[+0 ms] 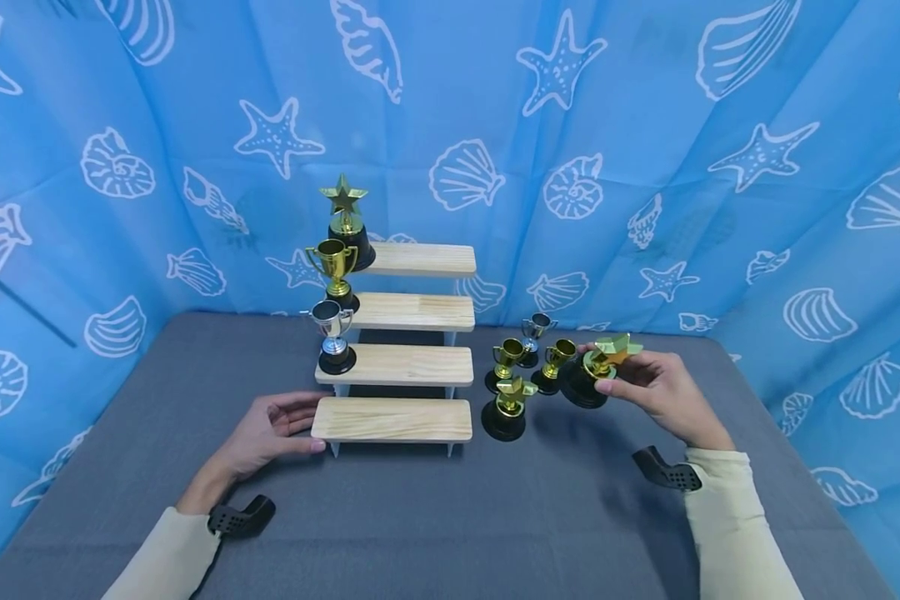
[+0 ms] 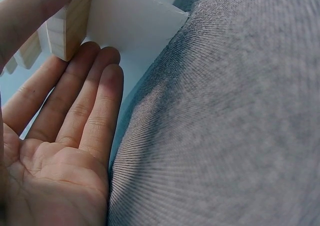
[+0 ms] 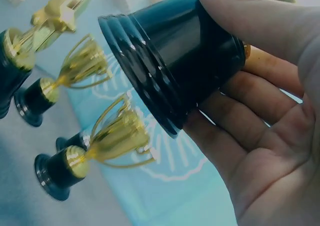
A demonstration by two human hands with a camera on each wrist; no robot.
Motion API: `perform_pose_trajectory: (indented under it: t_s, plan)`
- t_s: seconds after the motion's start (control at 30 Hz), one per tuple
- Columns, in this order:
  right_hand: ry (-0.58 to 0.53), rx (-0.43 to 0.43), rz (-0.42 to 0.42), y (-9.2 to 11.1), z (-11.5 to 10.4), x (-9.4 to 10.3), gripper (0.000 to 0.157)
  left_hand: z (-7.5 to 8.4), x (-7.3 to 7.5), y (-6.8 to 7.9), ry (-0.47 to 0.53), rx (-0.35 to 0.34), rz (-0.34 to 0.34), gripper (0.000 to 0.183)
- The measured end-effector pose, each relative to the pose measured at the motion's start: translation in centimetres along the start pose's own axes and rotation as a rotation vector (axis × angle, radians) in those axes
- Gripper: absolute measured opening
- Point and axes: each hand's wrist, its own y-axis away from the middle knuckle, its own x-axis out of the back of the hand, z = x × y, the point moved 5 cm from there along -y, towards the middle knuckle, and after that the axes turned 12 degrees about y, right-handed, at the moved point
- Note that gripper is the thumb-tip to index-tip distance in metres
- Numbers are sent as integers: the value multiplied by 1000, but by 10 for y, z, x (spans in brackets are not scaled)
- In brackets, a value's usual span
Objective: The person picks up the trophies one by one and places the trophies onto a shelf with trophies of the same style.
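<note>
My right hand (image 1: 656, 387) grips a gold star trophy (image 1: 588, 379) by its black base, tilted and held above the table. In the right wrist view, that base (image 3: 175, 50) lies between thumb and fingers. Nearest to it stand two small gold cups (image 1: 558, 358) (image 1: 507, 357), a silver cup (image 1: 537, 327) and another star trophy (image 1: 507, 412). My left hand (image 1: 273, 429) rests against the left end of the lowest step of a wooden tiered stand (image 1: 393, 419). Its fingers (image 2: 102, 100) are nearly straight beside the board's end (image 2: 70, 30).
Down the stand's left side, one per upper step, stand a gold star trophy (image 1: 347, 221), a gold cup (image 1: 336, 271) and a silver cup (image 1: 333, 333). A grey cloth (image 1: 435, 533) covers the table. A blue shell-print curtain (image 1: 435, 100) hangs behind.
</note>
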Motion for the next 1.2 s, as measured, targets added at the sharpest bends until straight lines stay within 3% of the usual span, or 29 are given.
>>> perform_pose_trajectory:
  t_s: [0.13, 0.37, 0.5, 0.77, 1.2]
  plan:
    - [23, 4, 31, -4, -8, 8, 35, 1, -1, 0, 4, -1, -3, 72]
    - [-77, 91, 22, -17, -26, 16, 39, 1, -1, 0, 6, 0, -6, 72]
    - [-80, 103, 12, -26, -36, 18, 39, 0, 0, -1, 7, 0, -1, 73]
    - [-58, 74, 25, -47, -52, 18, 39, -1, 1, -1, 3, 2, -1, 73]
    - [-132, 157, -29, -87, -82, 6, 42, 0, 0, -1, -12, 8, 8, 72]
